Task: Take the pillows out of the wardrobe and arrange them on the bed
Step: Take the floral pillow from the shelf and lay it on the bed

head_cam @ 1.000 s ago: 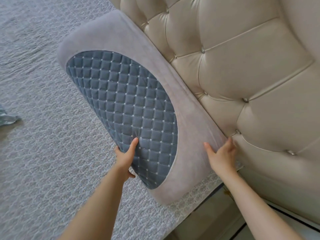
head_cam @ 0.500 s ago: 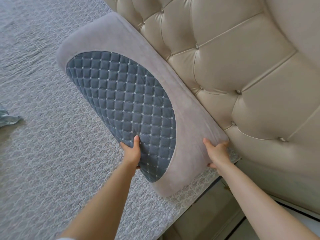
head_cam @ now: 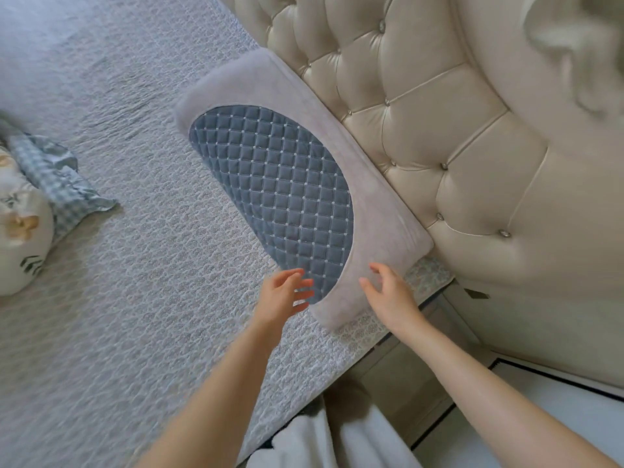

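Observation:
A grey pillow (head_cam: 368, 211) with a blue quilted oval panel lies on the bed (head_cam: 135, 298), its long side pressed against the tufted cream headboard (head_cam: 456, 130). My left hand (head_cam: 282, 295) hovers just off the pillow's near end, fingers spread and holding nothing. My right hand (head_cam: 390, 293) is open too, fingers curled loosely just above the pillow's grey near corner. Whether either hand still touches the fabric is unclear.
At the left edge lies a white printed cushion (head_cam: 17, 231) with a blue checked ruffled pillow (head_cam: 57, 177) beside it. The bed's right edge runs past my forearms; below it are a beige bedside surface (head_cam: 388, 376) and pale cloth (head_cam: 337, 444).
Both hands have let go of the pillow and pulled back, fingers spread. The pillow now rests flatter against the headboard. The view has pulled back, showing cushions at the left.

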`<state>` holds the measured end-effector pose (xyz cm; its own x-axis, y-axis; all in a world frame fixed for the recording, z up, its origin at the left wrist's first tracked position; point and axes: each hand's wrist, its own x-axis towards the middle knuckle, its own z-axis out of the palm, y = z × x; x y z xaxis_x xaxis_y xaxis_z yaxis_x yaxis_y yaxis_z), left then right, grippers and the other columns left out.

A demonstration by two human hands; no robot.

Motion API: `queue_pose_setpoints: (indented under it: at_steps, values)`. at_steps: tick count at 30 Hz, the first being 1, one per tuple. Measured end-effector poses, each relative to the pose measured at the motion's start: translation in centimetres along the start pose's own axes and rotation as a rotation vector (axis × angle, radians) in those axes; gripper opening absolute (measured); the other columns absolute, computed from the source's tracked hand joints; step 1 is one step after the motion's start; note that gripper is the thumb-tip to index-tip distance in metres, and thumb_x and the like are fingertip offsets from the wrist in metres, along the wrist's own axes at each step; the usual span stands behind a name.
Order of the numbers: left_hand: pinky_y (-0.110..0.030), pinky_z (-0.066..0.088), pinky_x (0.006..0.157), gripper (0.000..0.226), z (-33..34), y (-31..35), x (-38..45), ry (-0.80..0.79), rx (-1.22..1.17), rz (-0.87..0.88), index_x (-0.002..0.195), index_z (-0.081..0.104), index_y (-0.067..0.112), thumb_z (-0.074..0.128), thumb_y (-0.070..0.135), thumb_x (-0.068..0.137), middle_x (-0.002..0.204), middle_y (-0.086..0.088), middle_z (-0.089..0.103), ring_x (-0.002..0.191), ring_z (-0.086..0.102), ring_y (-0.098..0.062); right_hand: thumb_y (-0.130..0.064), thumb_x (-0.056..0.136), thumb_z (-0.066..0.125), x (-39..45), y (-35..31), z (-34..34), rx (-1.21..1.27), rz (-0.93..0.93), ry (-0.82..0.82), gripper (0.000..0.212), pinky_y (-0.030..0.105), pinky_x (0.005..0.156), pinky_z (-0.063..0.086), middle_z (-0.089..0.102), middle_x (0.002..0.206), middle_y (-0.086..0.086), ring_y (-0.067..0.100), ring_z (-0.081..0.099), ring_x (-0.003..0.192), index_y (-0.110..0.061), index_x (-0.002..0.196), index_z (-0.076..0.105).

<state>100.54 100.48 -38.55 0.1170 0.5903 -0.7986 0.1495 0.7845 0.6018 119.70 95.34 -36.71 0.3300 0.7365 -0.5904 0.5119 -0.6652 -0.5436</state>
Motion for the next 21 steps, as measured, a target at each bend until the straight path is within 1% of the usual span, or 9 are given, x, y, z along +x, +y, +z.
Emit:
queue_pose_setpoints:
  at_steps: [3, 6, 8, 11, 13, 15, 17, 19, 21]
  values:
    - [-0.033, 0.057, 0.080, 0.021, -0.6, -0.5, -4.4, 0.070, 0.009, 0.069, 0.111, 0.065, 0.013, 0.047, 0.017, 0.100, 0.100, -0.006, 0.073, 0.091, 0.071, -0.020, -0.032, 0.099, 0.046, -2.9, -1.7, 0.9, -0.018, -0.128, -0.081, 0.041, 0.025, 0.096, 0.036, 0.047, 0.139, 0.001, 0.015, 0.044, 0.125, -0.017, 0.137, 0.044]
    - [-0.026, 0.053, 0.069, 0.018, -1.8, -2.2, -7.6, 0.188, 0.025, 0.131, 0.105, 0.067, 0.011, 0.051, 0.013, 0.098, 0.090, -0.005, 0.075, 0.081, 0.072, -0.019, -0.033, 0.099, 0.046, -5.1, -2.9, 1.7, -0.058, -0.247, -0.169, 0.037, 0.029, 0.099, 0.040, 0.050, 0.134, 0.000, 0.012, 0.046, 0.119, -0.019, 0.134, 0.047]
    - [-0.024, 0.051, 0.066, 0.016, -2.8, -3.6, -9.9, 0.282, 0.030, 0.175, 0.102, 0.067, 0.011, 0.052, 0.012, 0.097, 0.087, -0.003, 0.075, 0.078, 0.072, -0.017, -0.032, 0.099, 0.047, -6.2, -3.5, 2.2, -0.099, -0.320, -0.238, 0.036, 0.031, 0.099, 0.042, 0.052, 0.131, 0.000, 0.011, 0.047, 0.115, -0.018, 0.132, 0.048]
    - [-0.017, 0.049, 0.061, 0.016, -3.8, -6.4, -13.9, 0.472, -0.014, 0.220, 0.094, 0.068, 0.014, 0.052, 0.010, 0.096, 0.083, -0.001, 0.074, 0.073, 0.071, -0.012, -0.026, 0.098, 0.050, -7.8, -4.3, 3.1, -0.188, -0.480, -0.328, 0.034, 0.022, 0.093, 0.037, 0.054, 0.129, 0.002, 0.012, 0.050, 0.116, -0.014, 0.130, 0.051]
    - [-0.021, 0.053, 0.065, 0.018, -4.2, -8.8, -16.7, 0.589, -0.072, 0.204, 0.093, 0.068, 0.015, 0.052, 0.008, 0.096, 0.080, -0.001, 0.075, 0.072, 0.071, -0.012, -0.023, 0.097, 0.051, -8.9, -4.8, 3.7, -0.250, -0.576, -0.403, 0.034, 0.021, 0.093, 0.036, 0.054, 0.129, 0.001, 0.013, 0.050, 0.119, -0.014, 0.130, 0.051]
    - [-0.029, 0.055, 0.071, 0.020, -4.3, -11.5, -19.5, 0.692, -0.148, 0.158, 0.090, 0.067, 0.017, 0.050, 0.008, 0.096, 0.076, 0.000, 0.075, 0.070, 0.072, -0.013, -0.021, 0.097, 0.051, -10.1, -5.1, 4.5, -0.315, -0.649, -0.476, 0.033, 0.023, 0.096, 0.038, 0.054, 0.130, -0.001, 0.012, 0.050, 0.119, -0.015, 0.130, 0.051]
    - [-0.034, 0.056, 0.073, 0.023, -4.1, -14.2, -22.2, 0.791, -0.210, 0.130, 0.085, 0.066, 0.020, 0.050, 0.008, 0.095, 0.072, 0.001, 0.075, 0.067, 0.071, -0.013, -0.020, 0.096, 0.051, -11.5, -5.4, 5.5, -0.381, -0.727, -0.532, 0.033, 0.026, 0.098, 0.039, 0.055, 0.128, -0.002, 0.011, 0.051, 0.118, -0.015, 0.129, 0.053]
    - [-0.035, 0.057, 0.074, 0.022, -3.9, -16.5, -24.8, 0.882, -0.269, 0.111, 0.085, 0.067, 0.020, 0.051, 0.008, 0.095, 0.071, 0.002, 0.075, 0.067, 0.071, -0.012, -0.018, 0.096, 0.051, -13.3, -5.6, 6.7, -0.430, -0.795, -0.596, 0.033, 0.027, 0.098, 0.040, 0.056, 0.125, -0.004, 0.011, 0.051, 0.116, -0.015, 0.129, 0.053]
    - [-0.032, 0.057, 0.076, 0.020, -3.7, -18.8, -27.4, 0.989, -0.311, 0.096, 0.089, 0.069, 0.018, 0.053, 0.009, 0.095, 0.072, 0.002, 0.074, 0.069, 0.071, -0.009, -0.017, 0.096, 0.051, -15.2, -5.7, 8.4, -0.490, -0.857, -0.661, 0.031, 0.026, 0.096, 0.041, 0.057, 0.121, -0.005, 0.010, 0.052, 0.112, -0.016, 0.127, 0.054]
